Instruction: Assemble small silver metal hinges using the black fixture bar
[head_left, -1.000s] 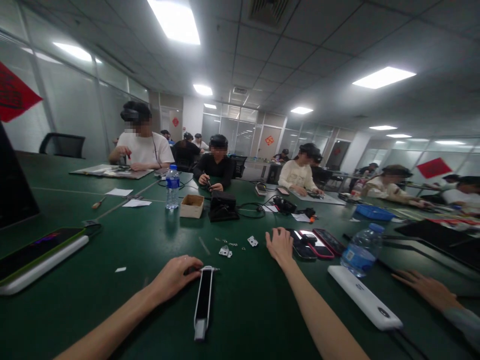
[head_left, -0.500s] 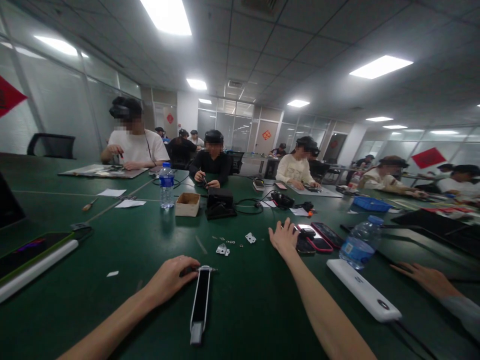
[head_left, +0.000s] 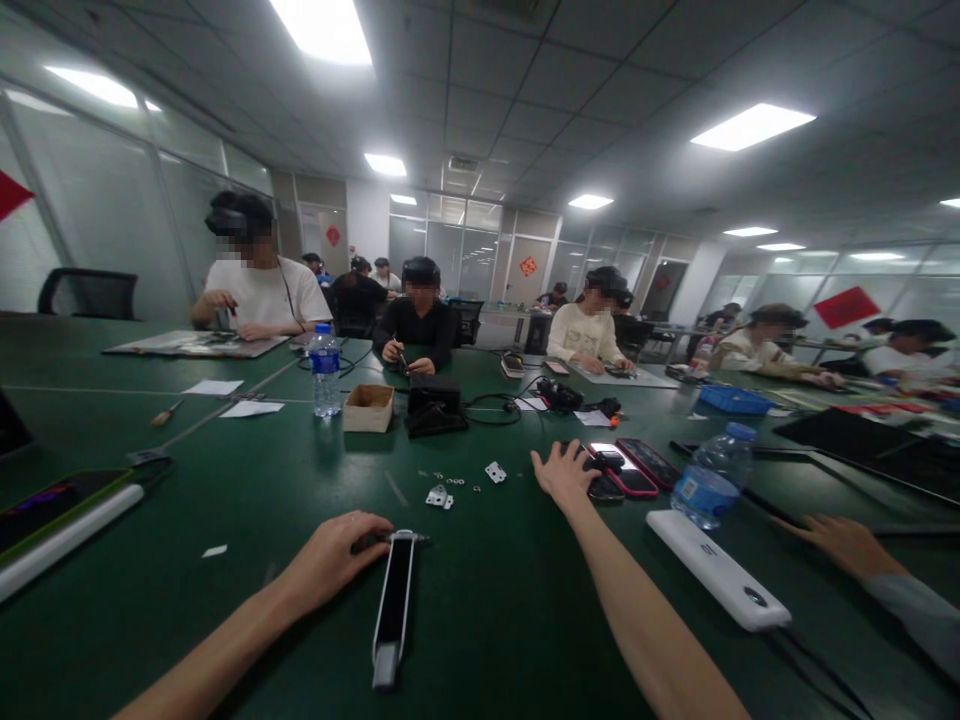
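Note:
My left hand [head_left: 337, 558] rests on the green table, its fingers curled and closed at the top end of a long narrow piece with white edges and a black middle [head_left: 393, 600]. A grey block sits at that piece's near end, and a small metal pin juts out to the right at its top. My right hand [head_left: 564, 474] lies flat with fingers spread, beside the phones [head_left: 634, 466] and partly over a dark one. Between the hands and farther back lie two small metal brackets [head_left: 439, 497], [head_left: 495, 472] and several tiny rings [head_left: 455, 482].
A water bottle [head_left: 711, 478] and a white power bank [head_left: 716, 570] stand right of my forearm, with another person's hand [head_left: 844, 543] beyond. Farther back are a small cardboard box [head_left: 368, 410], a black stand [head_left: 435, 408], another bottle [head_left: 325, 372] and a blue tray [head_left: 735, 400].
The view has shifted slightly, so everything appears a little farther left. Both hands keep their places on the table.

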